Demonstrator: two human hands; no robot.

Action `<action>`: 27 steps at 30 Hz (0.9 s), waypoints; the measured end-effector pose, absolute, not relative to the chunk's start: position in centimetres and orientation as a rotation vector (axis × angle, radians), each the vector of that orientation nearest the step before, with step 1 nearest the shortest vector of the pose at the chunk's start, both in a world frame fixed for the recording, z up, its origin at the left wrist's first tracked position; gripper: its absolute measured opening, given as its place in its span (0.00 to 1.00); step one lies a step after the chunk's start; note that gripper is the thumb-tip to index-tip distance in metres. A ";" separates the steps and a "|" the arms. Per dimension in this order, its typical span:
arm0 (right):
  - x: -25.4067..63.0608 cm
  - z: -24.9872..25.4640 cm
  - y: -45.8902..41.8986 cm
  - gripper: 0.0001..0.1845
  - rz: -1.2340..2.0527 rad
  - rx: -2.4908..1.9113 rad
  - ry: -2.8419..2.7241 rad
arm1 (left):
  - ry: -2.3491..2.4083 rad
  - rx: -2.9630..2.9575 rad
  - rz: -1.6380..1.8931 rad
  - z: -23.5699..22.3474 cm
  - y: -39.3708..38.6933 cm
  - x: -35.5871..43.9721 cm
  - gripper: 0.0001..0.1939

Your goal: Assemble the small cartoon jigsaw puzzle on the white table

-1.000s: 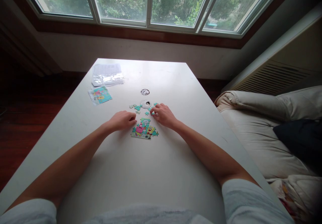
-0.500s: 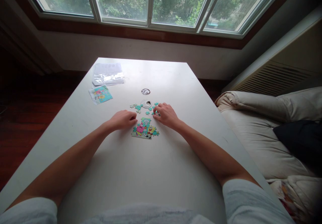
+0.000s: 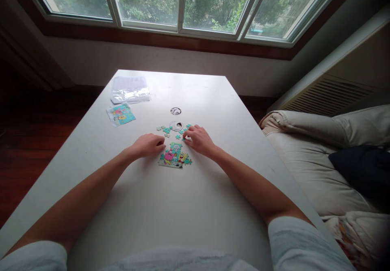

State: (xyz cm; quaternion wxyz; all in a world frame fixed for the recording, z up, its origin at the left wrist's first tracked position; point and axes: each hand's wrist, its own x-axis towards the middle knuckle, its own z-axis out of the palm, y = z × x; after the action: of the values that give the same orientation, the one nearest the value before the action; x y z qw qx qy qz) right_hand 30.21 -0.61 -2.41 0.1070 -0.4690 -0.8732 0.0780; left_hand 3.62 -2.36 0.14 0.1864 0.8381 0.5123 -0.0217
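Observation:
A partly joined jigsaw puzzle (image 3: pixel 173 157) lies flat on the white table, with pink, yellow and teal cartoon figures on it. Its upper right part is open, and its right edge is uneven. My left hand (image 3: pixel 150 144) rests at the puzzle's upper left, fingers curled in, with no piece showing in them. Beyond the puzzle's upper right, my right hand (image 3: pixel 198 139) has thumb and fingertips drawn together on a small teal puzzle piece, mostly covered by the fingers. Loose puzzle pieces (image 3: pixel 166 130) lie scattered past the puzzle, some partly behind my right hand.
A printed picture card (image 3: pixel 122 113) and a clear plastic packet (image 3: pixel 130 89) lie at the far left of the table (image 3: pixel 170 214). Two round cable holes (image 3: pixel 176 111) sit near its middle. A beige sofa (image 3: pixel 295 161) stands along the right side, below a window.
My right hand has shifted slightly left, its fingertips closer to the puzzle's top right. My left hand and the joined puzzle look unchanged; the whole view has moved a little.

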 end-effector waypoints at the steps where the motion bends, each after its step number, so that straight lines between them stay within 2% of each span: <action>1: 30.3 -2.4 -0.5 0.06 0.236 -1.383 -2.573 | 1.443 2.359 -0.060 0.1 -2.4 3.6 0.16; 10: 30.4 -2.4 -0.4 0.05 0.322 -1.358 -2.538 | 1.458 2.375 -0.040 0.0 -2.4 3.6 0.16; 16: 30.0 -2.5 -0.5 0.06 0.404 -1.190 -2.462 | 1.472 2.372 0.007 -0.3 -2.5 3.7 0.16; 21: 29.5 -2.8 -0.6 0.03 0.664 -1.089 -2.216 | 1.488 2.265 0.289 -0.7 -2.5 4.5 0.12; 27: 28.8 -3.1 -1.0 0.12 0.960 -0.993 -2.007 | 1.342 2.048 0.670 -1.5 -2.7 5.6 0.13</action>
State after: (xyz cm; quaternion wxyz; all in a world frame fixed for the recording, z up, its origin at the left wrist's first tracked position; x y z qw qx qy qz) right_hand 28.82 -1.01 -3.15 0.3453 -0.3827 -0.7730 0.3700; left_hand 5.63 -2.72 -1.54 0.2967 0.7704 0.5048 0.2522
